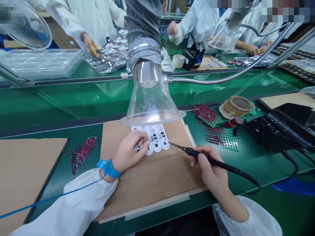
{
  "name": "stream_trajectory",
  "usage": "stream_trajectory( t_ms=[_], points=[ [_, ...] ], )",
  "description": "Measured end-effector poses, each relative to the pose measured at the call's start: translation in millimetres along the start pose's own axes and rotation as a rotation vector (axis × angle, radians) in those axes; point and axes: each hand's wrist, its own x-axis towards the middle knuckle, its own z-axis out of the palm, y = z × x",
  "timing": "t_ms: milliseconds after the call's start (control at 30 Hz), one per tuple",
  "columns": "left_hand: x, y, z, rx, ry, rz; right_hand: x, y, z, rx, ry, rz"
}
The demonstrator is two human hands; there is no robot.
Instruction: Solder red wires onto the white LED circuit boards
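Note:
A panel of white circuit boards (155, 144) with rounded ends and dark components lies on a brown cardboard sheet (157, 177). My left hand (131, 149), with a blue wrist strap (109, 168) around its wrist, rests over the panel's left side. Its thumb and fingers are pinched together; whatever they hold is too small or hidden to name. In my right hand (209, 167) is a soldering iron (197, 152), gripped like a pen. The iron's tip points left and sits at the right edge of the panel; I cannot tell whether it touches.
A clear extraction hood (152, 101) hangs low over the panel. Red wires (85, 150) lie at left. Green boards with red wires (221, 137), a tape roll (236, 106) and a black device (278, 127) stand at right. Co-workers in white sleeves (66, 19) work beyond the green divider.

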Motion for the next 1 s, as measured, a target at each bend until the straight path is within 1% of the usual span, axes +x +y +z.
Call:
stream_trajectory(
  t_ms=[100,233,367,633,833,1000],
  points=[
    [0,-5,-5.2,-0.013,-0.013,-0.007,0,-5,12,0.009,0.013,-0.006],
    [1,-5,-3.7,-0.04,-0.084,0.074,0,2,20,0.025,-0.025,0.002],
    [1,-2,-1.3,-0.026,-0.112,0.064,0,8,19,0.006,-0.033,0.025],
    [2,-2,-1.1,-0.028,-0.126,0.069,1,10,19,0.006,-0.089,0.025],
    [1,-2,-2.3,-0.027,-0.121,0.044,-2,12,17,0.0,-0.072,0.025],
    [1,-3,-1.3,-0.015,-0.146,0.053,-1,14,17,-0.062,-0.114,0.005]
  ],
)
